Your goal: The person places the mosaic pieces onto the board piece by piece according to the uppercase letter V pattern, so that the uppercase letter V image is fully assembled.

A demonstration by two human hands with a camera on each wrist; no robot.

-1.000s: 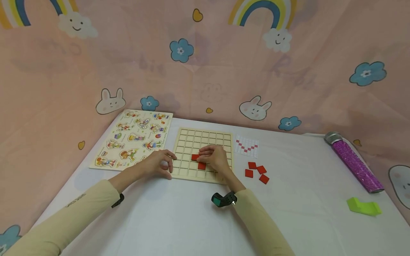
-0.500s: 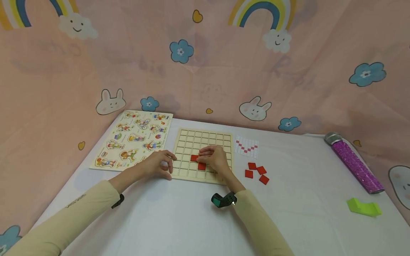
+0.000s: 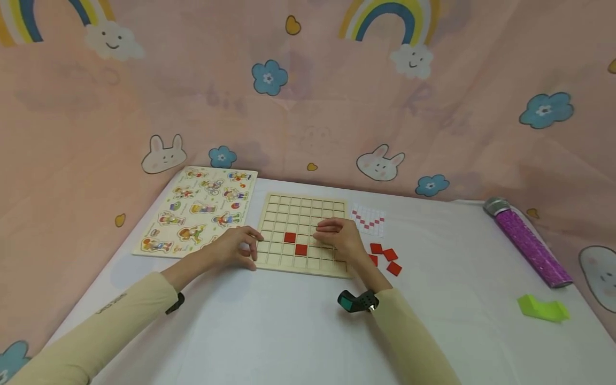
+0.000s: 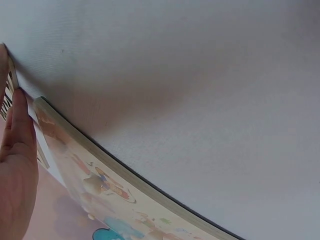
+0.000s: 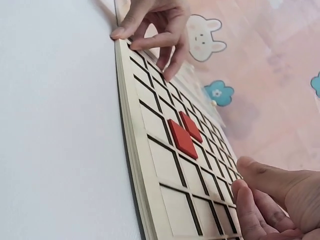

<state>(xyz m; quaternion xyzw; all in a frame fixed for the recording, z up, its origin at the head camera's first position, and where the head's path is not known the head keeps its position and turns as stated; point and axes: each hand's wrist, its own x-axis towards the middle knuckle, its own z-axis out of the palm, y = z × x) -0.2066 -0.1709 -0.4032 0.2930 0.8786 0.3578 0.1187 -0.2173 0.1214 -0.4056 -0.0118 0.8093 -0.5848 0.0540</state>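
The right hand [image 3: 343, 235], narrow, seemingly empty, has backed off two apparently seated tiles [image 3: 301, 249]; the left hand [image 3: 236, 247] grips the board [image 3: 293, 210].

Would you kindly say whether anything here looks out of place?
No damage stands out; only the loose red tiles lie at mixed angles beside the grid board, unlike the two tiles set squarely on it.

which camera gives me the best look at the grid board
The head view: nearly the whole grid board shows from above, the right hand covering part. The right wrist view shows it close but slanted and cut off; the left wrist view, only slivers at its left edge.
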